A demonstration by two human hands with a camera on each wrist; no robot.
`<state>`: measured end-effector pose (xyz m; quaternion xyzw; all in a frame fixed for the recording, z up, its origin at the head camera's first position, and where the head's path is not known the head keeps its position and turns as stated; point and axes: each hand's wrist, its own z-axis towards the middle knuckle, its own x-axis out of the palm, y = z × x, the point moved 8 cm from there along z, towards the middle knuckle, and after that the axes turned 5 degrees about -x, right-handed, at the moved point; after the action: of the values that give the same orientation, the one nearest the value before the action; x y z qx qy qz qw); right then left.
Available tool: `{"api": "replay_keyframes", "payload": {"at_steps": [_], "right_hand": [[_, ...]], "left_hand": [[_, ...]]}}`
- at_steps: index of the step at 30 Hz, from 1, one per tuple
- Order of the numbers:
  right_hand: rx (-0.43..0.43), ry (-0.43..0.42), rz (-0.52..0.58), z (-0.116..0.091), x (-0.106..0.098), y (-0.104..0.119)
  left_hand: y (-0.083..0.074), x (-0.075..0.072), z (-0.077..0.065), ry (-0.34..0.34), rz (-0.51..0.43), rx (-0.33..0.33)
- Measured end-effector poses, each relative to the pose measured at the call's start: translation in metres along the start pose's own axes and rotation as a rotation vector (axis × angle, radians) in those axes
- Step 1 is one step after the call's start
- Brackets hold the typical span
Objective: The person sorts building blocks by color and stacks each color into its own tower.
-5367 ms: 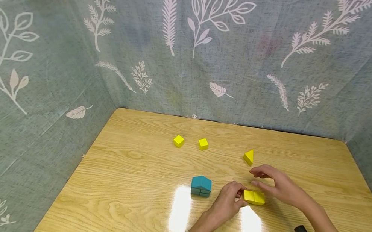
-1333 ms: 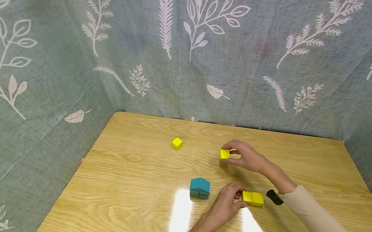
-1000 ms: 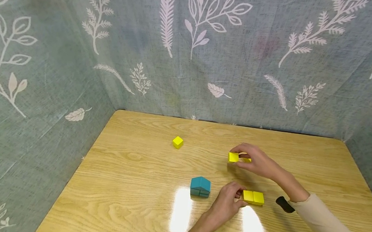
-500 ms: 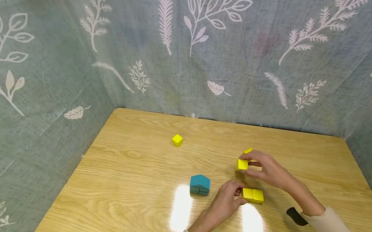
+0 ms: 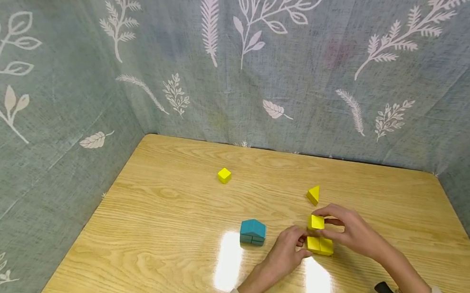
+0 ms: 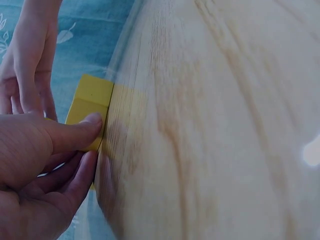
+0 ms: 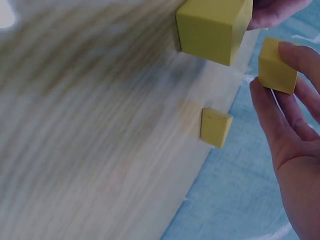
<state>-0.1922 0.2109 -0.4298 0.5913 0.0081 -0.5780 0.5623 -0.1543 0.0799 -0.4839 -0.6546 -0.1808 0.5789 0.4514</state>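
In the head view, two yellow cubes (image 5: 326, 246) stand side by side on the table. My left hand (image 5: 284, 250) holds the left cube of this pair; in the left wrist view its thumb presses one face of the yellow block (image 6: 85, 112). Just above and behind the pair, another yellow cube (image 5: 317, 222) is pinched between the thumb and fingers of my right hand (image 5: 352, 231). The right wrist view shows that held cube (image 7: 276, 69) apart from the larger-looking yellow block (image 7: 207, 30) near my left fingers.
A yellow triangular block (image 5: 313, 195) lies behind my right hand. One more yellow cube (image 5: 224, 175) sits toward the back left. Left of my left hand stands a small teal block house (image 5: 252, 232) with a peaked top. Patterned cloth (image 5: 223, 93) borders the wooden table (image 5: 157, 234).
My right hand took a yellow cube from the back of the table and carried it right and nearer, past the triangular block, to the cube pair. My left hand stayed at the pair.
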Motion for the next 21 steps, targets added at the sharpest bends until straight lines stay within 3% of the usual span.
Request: {"api": "replay_keyframes", "payload": {"at_steps": [21], "right_hand": [[-0.063, 0.024, -0.037, -0.020, 0.017, 0.013]], "left_hand": [[0.003, 0.001, 0.001, 0.022, -0.017, -0.051]]}}
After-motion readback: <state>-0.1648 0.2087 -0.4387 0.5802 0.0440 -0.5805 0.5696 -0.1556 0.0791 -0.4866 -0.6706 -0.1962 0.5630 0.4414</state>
